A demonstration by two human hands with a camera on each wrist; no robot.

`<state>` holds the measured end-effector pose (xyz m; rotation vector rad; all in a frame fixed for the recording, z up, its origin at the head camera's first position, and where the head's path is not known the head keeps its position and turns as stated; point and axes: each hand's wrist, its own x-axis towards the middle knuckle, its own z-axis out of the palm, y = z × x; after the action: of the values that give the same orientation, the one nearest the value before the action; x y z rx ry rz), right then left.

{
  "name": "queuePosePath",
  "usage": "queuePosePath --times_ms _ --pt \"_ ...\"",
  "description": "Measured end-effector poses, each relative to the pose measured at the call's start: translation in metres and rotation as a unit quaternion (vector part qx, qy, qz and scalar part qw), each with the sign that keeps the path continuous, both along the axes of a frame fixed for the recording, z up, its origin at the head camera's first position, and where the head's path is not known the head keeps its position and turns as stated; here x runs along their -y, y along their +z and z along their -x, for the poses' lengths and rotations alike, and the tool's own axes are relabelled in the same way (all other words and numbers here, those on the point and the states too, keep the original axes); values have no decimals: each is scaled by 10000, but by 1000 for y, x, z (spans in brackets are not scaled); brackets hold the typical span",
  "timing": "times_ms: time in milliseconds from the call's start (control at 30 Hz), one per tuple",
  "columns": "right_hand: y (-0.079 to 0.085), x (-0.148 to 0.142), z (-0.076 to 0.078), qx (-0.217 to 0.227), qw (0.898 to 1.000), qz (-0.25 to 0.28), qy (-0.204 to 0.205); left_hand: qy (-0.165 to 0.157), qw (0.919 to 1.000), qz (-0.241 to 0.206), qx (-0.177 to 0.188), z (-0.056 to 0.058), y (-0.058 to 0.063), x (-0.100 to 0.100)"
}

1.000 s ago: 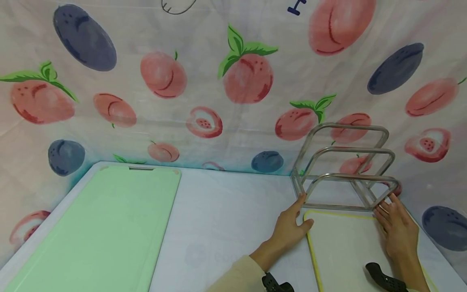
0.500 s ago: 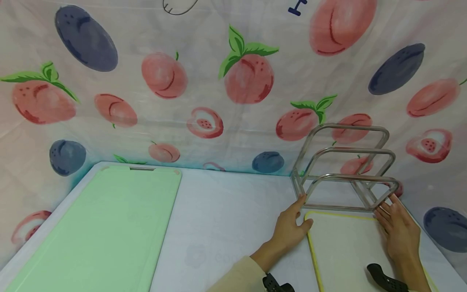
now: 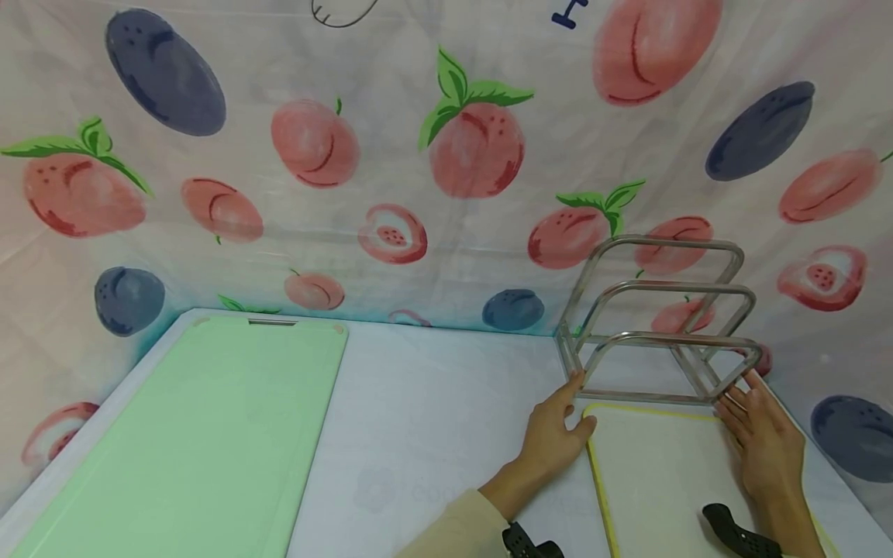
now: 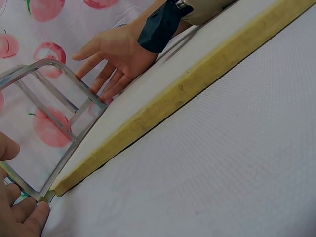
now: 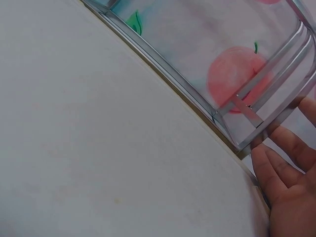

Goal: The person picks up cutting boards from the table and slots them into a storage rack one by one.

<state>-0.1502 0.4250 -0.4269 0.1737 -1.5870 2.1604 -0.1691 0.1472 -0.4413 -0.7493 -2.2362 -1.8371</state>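
Observation:
A silver metal rack (image 3: 670,338) with three upright loops stands at the back right. My left hand (image 3: 551,438) touches its front left corner with the fingertips, the thumb held apart above the board's edge. At the front right corner, my right hand (image 3: 767,442) has its extended fingers against the frame; the right wrist view shows these fingers (image 5: 284,145) at the bar. Between my forearms lies a white cutting board (image 3: 656,473) with a yellow edge, its far side close in front of the rack's base. The left wrist view shows the yellow edge (image 4: 173,96) running up to that base.
A large green cutting board (image 3: 209,434) lies flat on the left of the white table (image 3: 412,403). Behind the table hangs a fruit-print cloth (image 3: 391,155), and the rack stands close to it. Dark straps (image 3: 739,531) are on both wrists.

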Motion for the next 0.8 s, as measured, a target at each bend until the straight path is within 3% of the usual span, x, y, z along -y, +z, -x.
queuePosePath --times_ms 533,800 --pt "0 -1 1 13 9998 175 43 92 9997 -195 89 0 -2 -1" --pt "-1 -2 0 74 9999 2 101 118 9995 -289 70 0 -2 -1"
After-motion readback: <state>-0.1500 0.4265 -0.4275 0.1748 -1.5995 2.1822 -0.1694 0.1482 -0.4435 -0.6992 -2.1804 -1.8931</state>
